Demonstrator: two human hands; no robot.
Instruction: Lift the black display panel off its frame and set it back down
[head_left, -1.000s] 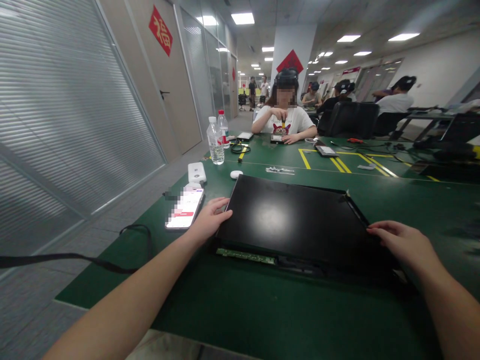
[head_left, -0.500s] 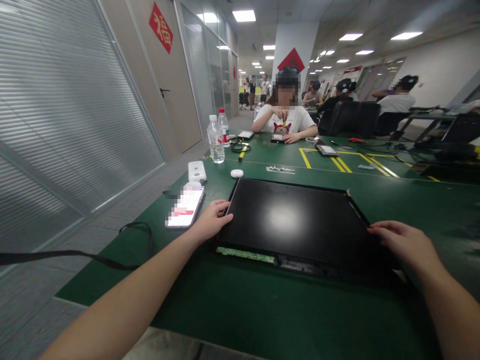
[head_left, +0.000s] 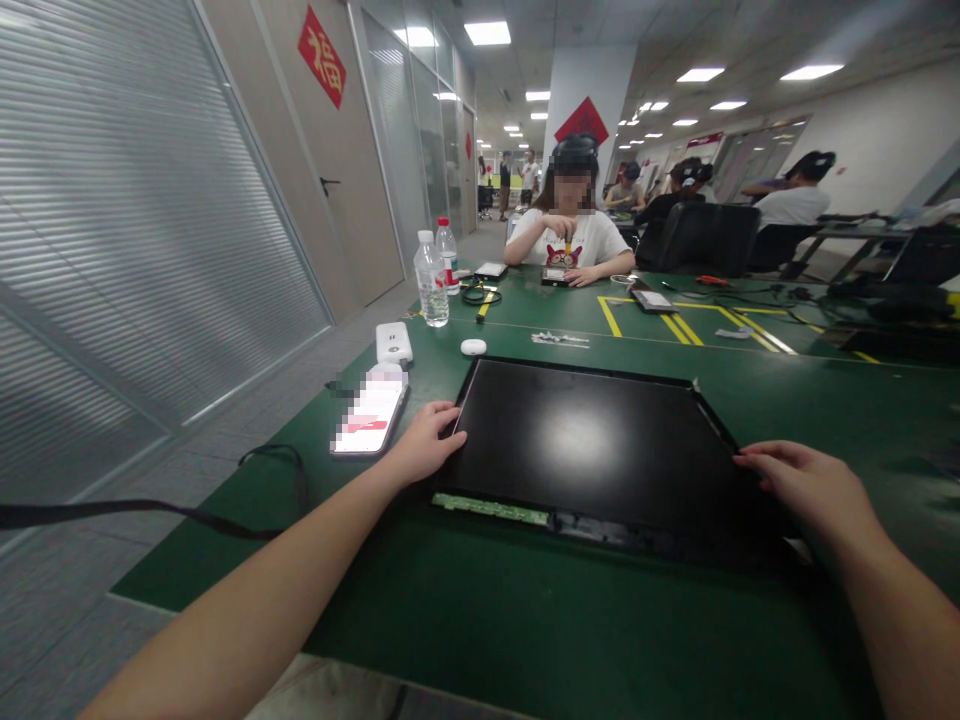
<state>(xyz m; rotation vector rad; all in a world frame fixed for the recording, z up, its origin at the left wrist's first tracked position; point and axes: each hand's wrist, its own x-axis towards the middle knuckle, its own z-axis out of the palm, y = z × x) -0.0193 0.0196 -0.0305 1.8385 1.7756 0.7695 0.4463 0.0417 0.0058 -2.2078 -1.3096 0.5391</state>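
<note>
A black LCD display panel [head_left: 577, 440] lies in front of me inside a dark frame, with a light glare on its glossy face. Along its near edge runs a narrow green circuit board [head_left: 491, 509]. My left hand [head_left: 427, 440] grips the panel's left edge, thumb on top and fingers around the side. At the right edge, my right hand [head_left: 814, 485] pinches the rim between thumb and fingers; some of its fingertips are hidden.
Left of the panel lie a lit phone [head_left: 371, 412], a white power bank [head_left: 394, 343] and a white earbud case [head_left: 473, 347]. Two water bottles [head_left: 432, 280] stand behind. Across the green table [head_left: 600, 625], a person [head_left: 570, 235] works on a small device. A black strap [head_left: 187, 518] hangs at left.
The glare on the panel has shifted slightly right, and a little more dark border shows along its far edge. Both hands have stayed nearly in place.
</note>
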